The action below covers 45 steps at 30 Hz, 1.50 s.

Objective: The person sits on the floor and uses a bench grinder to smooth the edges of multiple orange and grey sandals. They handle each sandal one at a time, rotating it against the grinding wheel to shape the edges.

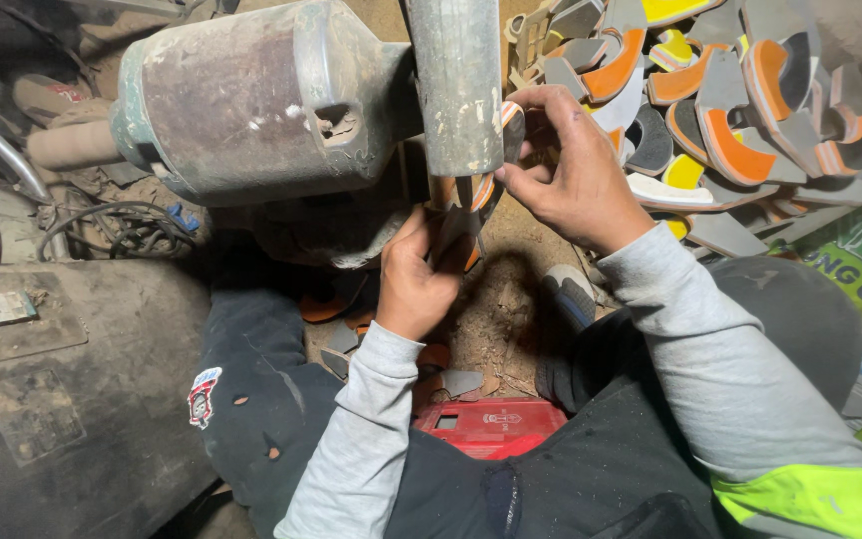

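Both hands pinch one sole piece (471, 200) under the post (456, 85): left hand (416, 274) below, right hand (571, 170) beside. Looks light, flexible; edges suit gripping.

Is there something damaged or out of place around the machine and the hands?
The machine housing looks worn and rusty, with a chipped hole. Cut pieces lie scattered on the floor under the left hand, apart from the big pile.
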Each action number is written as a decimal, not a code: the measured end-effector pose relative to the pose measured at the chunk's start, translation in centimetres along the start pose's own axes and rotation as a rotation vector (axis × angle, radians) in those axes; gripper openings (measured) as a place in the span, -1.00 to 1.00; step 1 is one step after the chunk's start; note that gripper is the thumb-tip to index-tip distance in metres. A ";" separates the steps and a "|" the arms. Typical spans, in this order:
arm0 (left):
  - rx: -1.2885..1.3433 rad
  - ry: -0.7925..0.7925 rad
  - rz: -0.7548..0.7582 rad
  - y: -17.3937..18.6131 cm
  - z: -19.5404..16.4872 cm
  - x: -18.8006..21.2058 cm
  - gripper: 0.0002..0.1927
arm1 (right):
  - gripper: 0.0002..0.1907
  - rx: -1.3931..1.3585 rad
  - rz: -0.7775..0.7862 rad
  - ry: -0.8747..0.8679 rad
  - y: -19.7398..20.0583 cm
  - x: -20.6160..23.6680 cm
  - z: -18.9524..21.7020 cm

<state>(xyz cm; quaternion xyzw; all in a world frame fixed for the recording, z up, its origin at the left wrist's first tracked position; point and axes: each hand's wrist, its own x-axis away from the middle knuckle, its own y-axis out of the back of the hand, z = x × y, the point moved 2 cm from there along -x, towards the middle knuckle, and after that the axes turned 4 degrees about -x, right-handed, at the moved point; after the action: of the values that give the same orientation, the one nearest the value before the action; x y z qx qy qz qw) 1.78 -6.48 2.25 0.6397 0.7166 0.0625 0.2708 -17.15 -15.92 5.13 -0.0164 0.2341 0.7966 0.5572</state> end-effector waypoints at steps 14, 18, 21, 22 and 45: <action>-0.036 0.039 0.061 2.8 1.4 0.9 -0.90 | -0.43 -0.013 -0.083 -0.116 -3.2 2.1 -2.2; -0.075 0.102 0.123 3.7 1.2 0.5 -0.94 | -0.43 -0.003 -0.106 -0.202 -4.2 3.0 -2.8; -0.018 0.101 0.161 4.3 1.1 0.4 -0.88 | -0.43 0.001 -0.118 -0.182 -4.7 3.4 -2.9; -0.021 0.113 0.171 4.4 1.2 0.3 -0.89 | -0.42 0.000 -0.124 -0.180 -4.7 3.5 -2.9; -0.065 0.111 0.228 4.2 2.4 1.7 -0.91 | -0.47 0.001 0.050 -0.534 -4.6 3.8 -4.1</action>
<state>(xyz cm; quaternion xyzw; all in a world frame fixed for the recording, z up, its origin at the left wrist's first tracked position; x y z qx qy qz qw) 6.60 -4.79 1.52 0.7035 0.6506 0.1512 0.2426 -15.42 -12.92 -1.28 0.2005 0.0793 0.7862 0.5792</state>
